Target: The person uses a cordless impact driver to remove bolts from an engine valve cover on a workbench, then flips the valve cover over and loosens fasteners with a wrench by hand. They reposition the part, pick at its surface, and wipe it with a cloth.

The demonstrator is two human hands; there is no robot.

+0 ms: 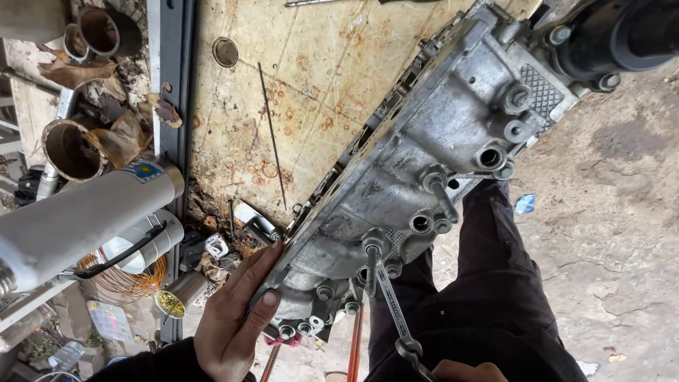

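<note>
Grimy grey cast-metal engine housing, studded with bolts and ports.

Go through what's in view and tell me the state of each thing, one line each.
Engine casting: tilted on its edge against the workbench.
Left hand: pressed on the casting's lower edge.
Wrench: seated on a bolt.
Right hand: mostly out of frame, at the wrench's end.

Left of the engine casting, bare worktop leaves room, crossed by a thin rod; further left, rusty pipes and a silver cylinder crowd in.
</note>
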